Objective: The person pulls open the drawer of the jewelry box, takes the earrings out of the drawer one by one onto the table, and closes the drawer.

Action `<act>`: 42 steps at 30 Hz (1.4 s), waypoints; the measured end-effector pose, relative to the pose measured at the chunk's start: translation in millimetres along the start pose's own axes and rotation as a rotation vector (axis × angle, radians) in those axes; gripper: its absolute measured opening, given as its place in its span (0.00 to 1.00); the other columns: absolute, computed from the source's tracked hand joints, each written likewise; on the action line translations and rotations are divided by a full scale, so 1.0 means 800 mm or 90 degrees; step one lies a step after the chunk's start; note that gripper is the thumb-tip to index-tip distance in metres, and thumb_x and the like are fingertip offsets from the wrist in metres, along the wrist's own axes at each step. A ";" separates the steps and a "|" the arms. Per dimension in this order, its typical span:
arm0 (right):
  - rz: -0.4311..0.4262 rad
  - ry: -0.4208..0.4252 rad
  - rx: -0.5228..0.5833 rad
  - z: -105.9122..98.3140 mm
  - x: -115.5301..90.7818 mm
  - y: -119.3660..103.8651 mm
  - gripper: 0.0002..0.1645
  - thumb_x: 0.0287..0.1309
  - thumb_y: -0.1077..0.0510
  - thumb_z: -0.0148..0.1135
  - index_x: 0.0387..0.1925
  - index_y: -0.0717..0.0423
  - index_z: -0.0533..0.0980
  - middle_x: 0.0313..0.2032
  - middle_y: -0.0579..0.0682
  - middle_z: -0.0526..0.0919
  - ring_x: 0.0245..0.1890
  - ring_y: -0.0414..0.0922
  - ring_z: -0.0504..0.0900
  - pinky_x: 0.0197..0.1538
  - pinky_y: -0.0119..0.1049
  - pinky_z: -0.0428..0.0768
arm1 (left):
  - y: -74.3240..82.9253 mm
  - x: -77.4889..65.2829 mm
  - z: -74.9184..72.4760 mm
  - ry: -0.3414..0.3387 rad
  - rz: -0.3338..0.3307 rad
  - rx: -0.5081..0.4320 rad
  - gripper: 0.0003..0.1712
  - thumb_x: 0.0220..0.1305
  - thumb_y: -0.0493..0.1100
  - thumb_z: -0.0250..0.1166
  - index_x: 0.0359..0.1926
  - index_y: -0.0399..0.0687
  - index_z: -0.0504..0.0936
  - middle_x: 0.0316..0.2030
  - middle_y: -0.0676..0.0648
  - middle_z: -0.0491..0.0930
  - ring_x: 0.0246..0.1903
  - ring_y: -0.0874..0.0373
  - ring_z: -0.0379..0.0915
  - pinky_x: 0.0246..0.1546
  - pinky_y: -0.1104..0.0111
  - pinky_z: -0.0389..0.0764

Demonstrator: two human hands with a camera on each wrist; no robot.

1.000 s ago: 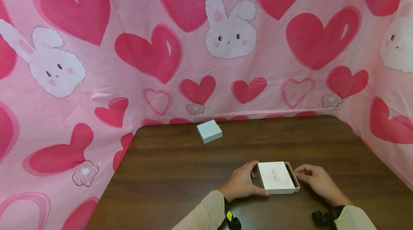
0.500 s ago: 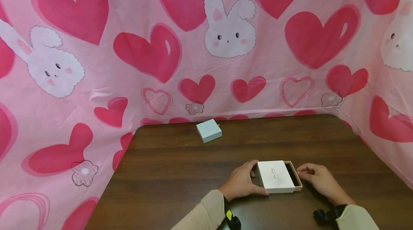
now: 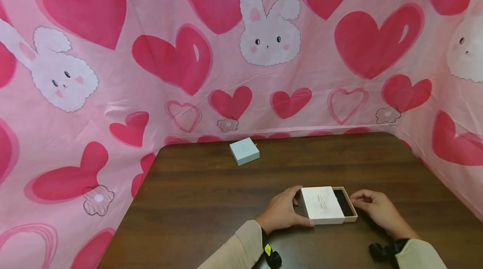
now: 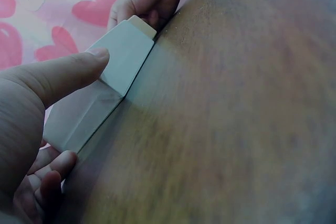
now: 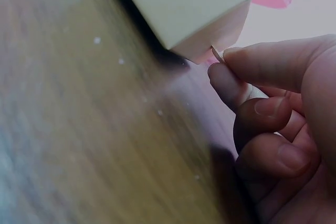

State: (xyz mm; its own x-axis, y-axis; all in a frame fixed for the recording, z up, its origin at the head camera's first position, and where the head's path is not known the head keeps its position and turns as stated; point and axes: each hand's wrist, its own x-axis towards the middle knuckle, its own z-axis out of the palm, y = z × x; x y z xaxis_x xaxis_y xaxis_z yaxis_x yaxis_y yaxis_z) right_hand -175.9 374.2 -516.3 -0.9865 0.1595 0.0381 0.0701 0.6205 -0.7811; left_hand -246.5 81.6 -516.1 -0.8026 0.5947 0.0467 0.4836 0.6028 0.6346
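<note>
A white drawer-style box with small print on its lid lies flat on the table, right of the middle. Its inner tray with a tan rim sticks out to the right, and the part that shows inside is dark. My left hand grips the outer sleeve from its left side, thumb along the near face and fingers round the far side. At the tray's right end, my right hand pinches a small pale pull tab between thumb and index finger. Its other fingers are curled.
Another small pale box sits near the back edge of the brown wooden table. A pink cloth with hearts and rabbits hangs behind and at both sides. Each wrist carries a black camera strap.
The inner tray has slid further out to the right, showing more of its dark inside. My right hand has moved right with the tab, while my left hand keeps the sleeve in place.
</note>
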 end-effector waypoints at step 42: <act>-0.004 0.010 -0.021 -0.010 -0.002 0.005 0.12 0.63 0.54 0.64 0.39 0.61 0.81 0.35 0.51 0.84 0.32 0.36 0.75 0.33 0.32 0.71 | 0.002 -0.001 -0.004 -0.008 -0.004 -0.006 0.59 0.34 0.70 0.78 0.69 0.61 0.64 0.38 0.65 0.70 0.37 0.71 0.67 0.36 0.71 0.70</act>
State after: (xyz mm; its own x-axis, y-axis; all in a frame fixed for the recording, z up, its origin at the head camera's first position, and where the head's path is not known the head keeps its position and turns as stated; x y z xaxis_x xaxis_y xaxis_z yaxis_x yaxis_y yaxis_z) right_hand -172.7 382.8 -514.9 -0.9845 0.1669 0.0529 0.0689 0.6468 -0.7595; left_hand -246.3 80.4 -512.4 -0.8009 0.5978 0.0326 0.4754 0.6019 0.6417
